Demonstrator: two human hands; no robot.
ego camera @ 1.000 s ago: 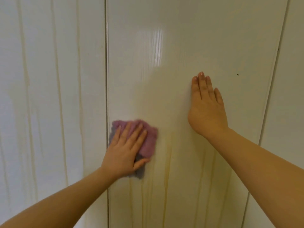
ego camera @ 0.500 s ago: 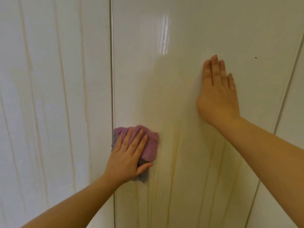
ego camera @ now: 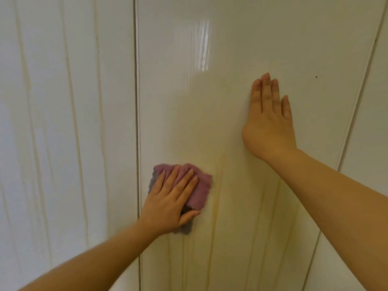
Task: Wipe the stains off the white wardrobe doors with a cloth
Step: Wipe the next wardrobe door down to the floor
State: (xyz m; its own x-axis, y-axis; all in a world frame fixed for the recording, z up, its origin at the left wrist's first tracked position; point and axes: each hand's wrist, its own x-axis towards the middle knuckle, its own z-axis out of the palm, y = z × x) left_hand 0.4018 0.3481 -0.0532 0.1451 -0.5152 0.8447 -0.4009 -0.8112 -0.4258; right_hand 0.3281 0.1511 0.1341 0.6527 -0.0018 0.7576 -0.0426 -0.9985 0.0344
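Left door (ego camera: 63,122): white and glossy, fills the left third of the view; pale yellowish lines (ego camera: 72,106) run down it, possibly stains, though the soft focus does not settle it.
Gap (ego camera: 137,101): a thin dark vertical seam between the left door and the middle door.
Left hand (ego camera: 168,202): low on the middle door, just right of the gap; its fingers are straight and slightly spread, pressing flat on the cloth, and the thumb sticks out to the right under the cloth's lower edge.
Cloth (ego camera: 199,185): purple, crumpled, with a grey patch at its left and bottom edges; it is pinned against the middle door under the left hand and shows past the fingertips and to their right.
Middle door (ego camera: 220,122): white, shiny and upright; it bears both hands.
Drip marks (ego camera: 215,206): yellow-brown trails that run straight down the door's lower half, just right of the cloth and on below the right forearm.
Glare (ego camera: 203,49): a bright reflection high on the middle door, above the cloth.
Right hand (ego camera: 268,122): flat on the middle door, higher than the left and well apart from it; the fingers are straight, close together and point up, holding nothing.
Speck (ego camera: 316,76): a small dark dot to the right of the right hand's fingertips.
Right door (ego camera: 369,143): a white strip at the right edge, past a slanted seam.
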